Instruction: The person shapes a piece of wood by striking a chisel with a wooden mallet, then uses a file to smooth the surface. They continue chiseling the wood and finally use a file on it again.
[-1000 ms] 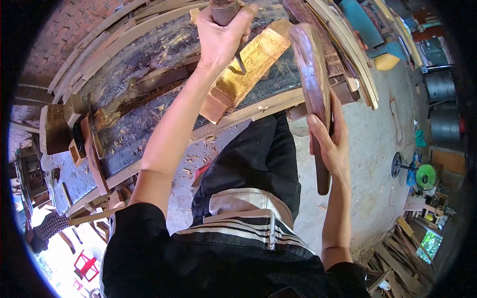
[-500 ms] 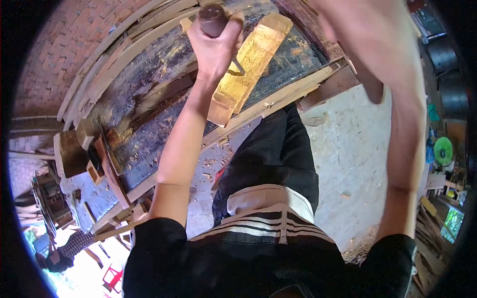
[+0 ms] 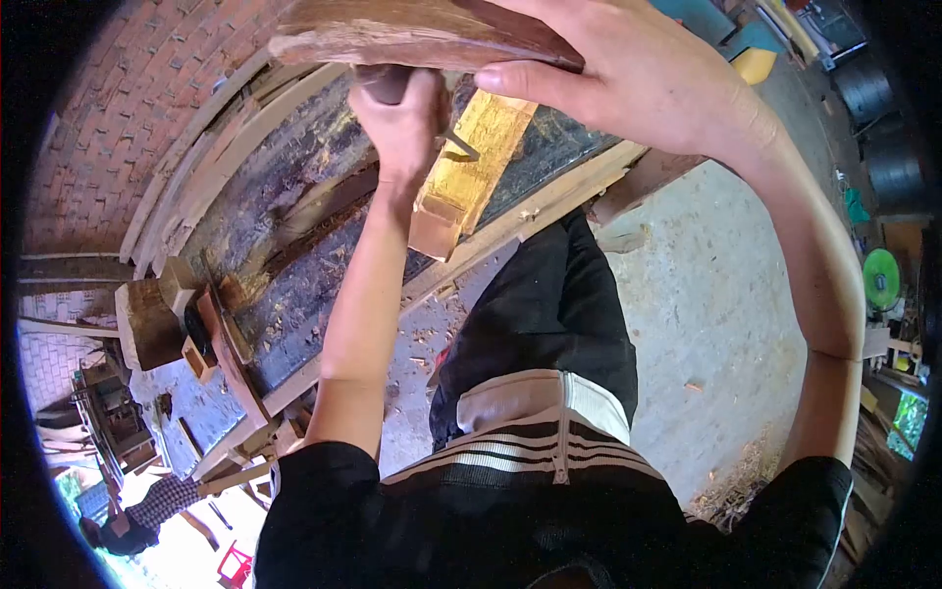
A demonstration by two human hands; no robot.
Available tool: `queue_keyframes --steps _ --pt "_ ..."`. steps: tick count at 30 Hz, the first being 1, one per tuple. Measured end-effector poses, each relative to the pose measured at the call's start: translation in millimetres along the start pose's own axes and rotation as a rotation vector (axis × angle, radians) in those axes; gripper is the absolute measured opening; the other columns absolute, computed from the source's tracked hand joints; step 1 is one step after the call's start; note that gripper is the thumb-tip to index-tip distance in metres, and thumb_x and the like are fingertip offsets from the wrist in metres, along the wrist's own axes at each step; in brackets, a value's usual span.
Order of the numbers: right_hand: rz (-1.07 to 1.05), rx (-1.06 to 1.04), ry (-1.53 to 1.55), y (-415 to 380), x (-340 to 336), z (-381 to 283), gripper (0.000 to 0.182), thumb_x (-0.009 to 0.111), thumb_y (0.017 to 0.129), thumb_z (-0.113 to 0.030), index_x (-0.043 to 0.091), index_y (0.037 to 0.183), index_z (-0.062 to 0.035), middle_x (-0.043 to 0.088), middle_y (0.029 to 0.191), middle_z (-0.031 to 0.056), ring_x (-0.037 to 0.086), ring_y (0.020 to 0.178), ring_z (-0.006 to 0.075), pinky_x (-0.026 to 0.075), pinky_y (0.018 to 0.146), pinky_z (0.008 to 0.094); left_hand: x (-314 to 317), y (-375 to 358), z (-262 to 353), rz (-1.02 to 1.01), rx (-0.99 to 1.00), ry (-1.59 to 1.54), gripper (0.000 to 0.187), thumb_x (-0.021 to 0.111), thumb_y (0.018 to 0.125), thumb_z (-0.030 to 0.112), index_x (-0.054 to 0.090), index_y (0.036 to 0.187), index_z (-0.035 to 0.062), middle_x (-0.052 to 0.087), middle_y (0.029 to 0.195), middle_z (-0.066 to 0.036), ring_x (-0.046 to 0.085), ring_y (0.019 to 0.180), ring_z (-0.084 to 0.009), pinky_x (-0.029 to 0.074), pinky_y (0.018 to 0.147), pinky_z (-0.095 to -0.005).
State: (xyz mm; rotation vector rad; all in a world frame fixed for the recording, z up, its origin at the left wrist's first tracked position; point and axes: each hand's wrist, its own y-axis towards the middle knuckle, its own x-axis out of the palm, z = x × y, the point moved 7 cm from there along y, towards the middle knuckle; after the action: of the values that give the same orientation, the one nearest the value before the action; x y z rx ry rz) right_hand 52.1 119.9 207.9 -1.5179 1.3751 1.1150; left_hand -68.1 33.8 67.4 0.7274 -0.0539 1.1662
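Note:
My left hand (image 3: 400, 133) is wrapped round the dark handle of a chisel (image 3: 461, 145), whose metal blade rests against the upper face of a yellowish wood block (image 3: 459, 187). That block lies slantwise across the workbench, its near end at the bench edge and its face rough from cutting. My right hand (image 3: 638, 74) grips a heavy wooden mallet (image 3: 422, 37). Its long brown head lies across the top of the chisel handle in this view and hides the handle's end. The right thumb shows stretched along the underside of the mallet.
Wood chips litter the dark workbench (image 3: 304, 211), with long boards (image 3: 211, 167) along its far side. At the left stand wood blocks (image 3: 147, 324) and a curved wooden piece (image 3: 234, 358). A person in a checked shirt (image 3: 162, 503) is at lower left. A green fan (image 3: 880, 277) is at right.
My right hand has come down and leftward, bringing the mallet into view over the chisel handle. My left hand keeps its grip on the chisel, and the view has shifted slightly.

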Motion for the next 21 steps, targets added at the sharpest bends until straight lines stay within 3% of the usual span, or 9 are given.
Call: queue_keyframes --steps 1,2,4,6,13,17,19,21 --pt "-0.272 0.225 0.151 -11.7 -2.4 12.2 0.074 0.052 0.101 -0.044 0.026 0.152 0.0035 0.068 0.100 0.0234 0.066 0.084 0.0307 0.053 0.077 0.0407 -13.5 3.5 -15.8 0.049 -0.091 -0.037 0.005 0.063 0.085 0.006 0.062 0.083 0.0010 0.058 0.059 -0.004 0.053 0.044 -0.0113 0.044 0.040 -0.0276" --pt "-0.273 0.229 0.151 -14.6 11.8 22.4 0.074 0.052 0.101 -0.044 0.026 0.152 0.0035 0.068 0.100 0.0234 0.066 0.084 0.0307 0.053 0.077 0.0407 -17.6 3.6 -11.4 0.039 -0.133 -0.026 0.010 0.062 0.085 0.008 0.058 0.079 0.0018 0.055 0.056 -0.004 0.053 0.043 -0.0124 0.044 0.040 -0.0283" --pt "0.111 0.064 0.225 -18.3 23.2 44.3 0.075 0.051 0.102 -0.048 0.029 0.151 0.0037 0.064 0.114 0.0278 0.065 0.100 0.0360 0.052 0.087 0.0426 -47.1 12.0 -21.4 0.209 -0.076 0.017 0.015 0.064 0.085 0.012 0.055 0.077 0.0032 0.053 0.056 -0.004 0.052 0.043 -0.0134 0.042 0.038 -0.0304" --pt "0.147 0.103 0.246 -31.4 16.5 41.4 0.076 0.050 0.101 -0.050 0.029 0.151 0.0035 0.060 0.121 0.0289 0.062 0.107 0.0368 0.050 0.091 0.0434 -72.6 18.5 -38.8 0.364 -0.196 -0.055 0.017 0.065 0.086 0.015 0.055 0.077 0.0034 0.050 0.056 -0.005 0.048 0.042 -0.0146 0.040 0.038 -0.0329" --pt "0.251 0.179 0.108 -54.6 24.8 73.2 0.084 0.053 0.098 -0.056 0.030 0.150 0.0058 0.045 0.143 0.0317 0.047 0.133 0.0394 0.039 0.109 0.0431 -64.5 19.8 -44.1 0.419 -0.269 -0.096 0.014 0.058 0.089 0.013 0.057 0.083 0.0011 0.045 0.057 -0.005 0.042 0.043 -0.0164 0.037 0.042 -0.0346" --pt "0.225 0.275 0.322 -59.4 38.3 76.3 0.086 0.053 0.098 -0.057 0.028 0.150 0.0077 0.041 0.147 0.0323 0.043 0.137 0.0391 0.036 0.111 0.0423 -67.1 6.0 -44.9 0.482 -0.237 -0.093 0.014 0.058 0.087 0.014 0.056 0.082 0.0015 0.044 0.057 -0.004 0.041 0.044 -0.0166 0.037 0.041 -0.0351" --pt "0.406 0.143 0.071 -63.3 46.3 85.2 0.066 0.062 0.097 -0.042 0.042 0.150 -0.0070 0.057 0.134 0.0202 0.063 0.112 0.0242 0.053 0.086 0.0305 -69.6 5.0 -49.0 0.511 -0.254 -0.098 0.014 0.058 0.087 0.014 0.054 0.080 0.0021 0.043 0.057 -0.004 0.041 0.044 -0.0169 0.037 0.042 -0.0354" --pt "0.400 0.150 0.095 -62.0 51.2 87.3 0.066 0.062 0.097 -0.043 0.042 0.150 -0.0091 0.056 0.137 0.0193 0.061 0.118 0.0258 0.050 0.092 0.0333 -71.0 6.4 -48.1 0.541 -0.268 -0.111 0.015 0.059 0.087 0.014 0.052 0.079 0.0028 0.043 0.057 -0.004 0.041 0.043 -0.0171 0.037 0.042 -0.0357"
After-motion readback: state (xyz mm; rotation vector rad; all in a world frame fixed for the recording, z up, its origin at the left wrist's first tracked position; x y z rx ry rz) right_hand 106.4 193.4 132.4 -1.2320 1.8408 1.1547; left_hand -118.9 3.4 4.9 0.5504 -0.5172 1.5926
